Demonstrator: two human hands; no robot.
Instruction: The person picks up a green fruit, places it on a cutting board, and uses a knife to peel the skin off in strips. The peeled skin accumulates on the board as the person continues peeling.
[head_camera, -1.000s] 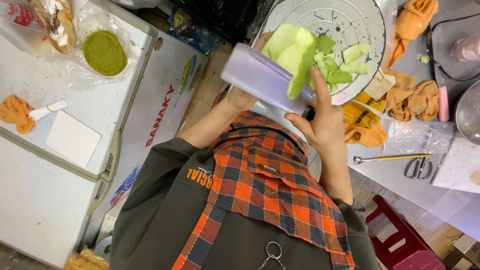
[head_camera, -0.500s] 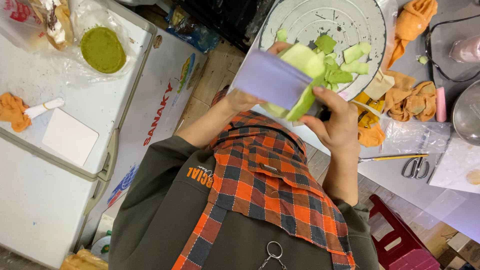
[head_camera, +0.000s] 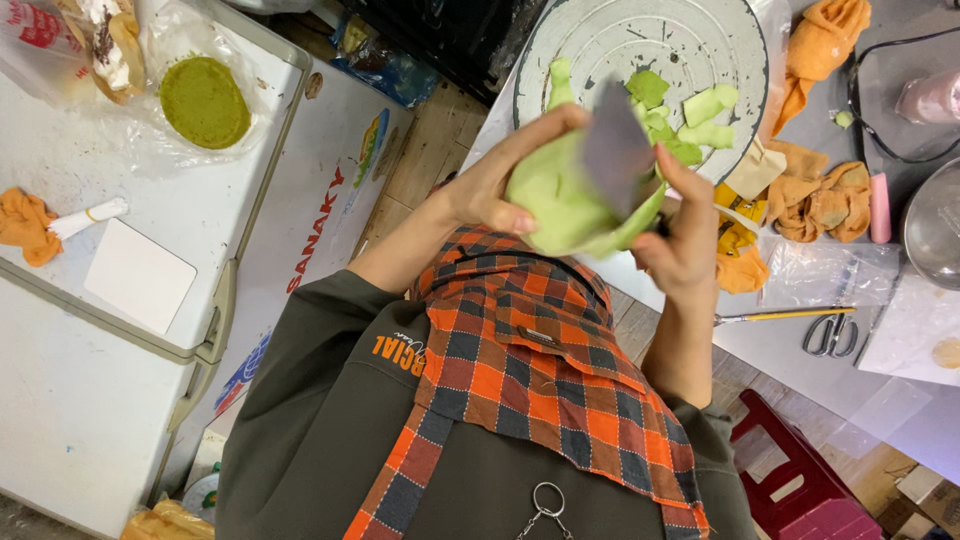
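Green dough (head_camera: 560, 205), pale and smooth, sat bunched in your left hand (head_camera: 510, 185), whose fingers were curled closed around the lump, thumb pressed on its near side. Your right hand (head_camera: 680, 245) was closed too, its fingers pinching a flat grey scraper blade (head_camera: 617, 150) that stood pressed against the top of the dough. Both hands were held up over the near edge of the round metal tray (head_camera: 600, 50), above your plaid orange-and-grey apron (head_camera: 540, 350).

On the tray behind the hands lay several cut pieces of green dough (head_camera: 690, 120), scattered apart from each other. Just right of the tray, orange cloths (head_camera: 830, 195) were crumpled on the grey worktop (head_camera: 800, 350), with a pink cylinder (head_camera: 880, 205) beside them. Nearer you on that worktop lay a pair of scissors (head_camera: 830, 335) and a thin yellow-handled brush (head_camera: 790, 315), close to one another.

Off to your left stood a white chest freezer (head_camera: 90, 400). On its lid rested a flat green disc (head_camera: 205, 100) on clear plastic, a white square card (head_camera: 140, 275), and a small orange rag (head_camera: 25, 225) touching a rolled white paper (head_camera: 90, 217). A red stool (head_camera: 800, 480) stood low by your right side.
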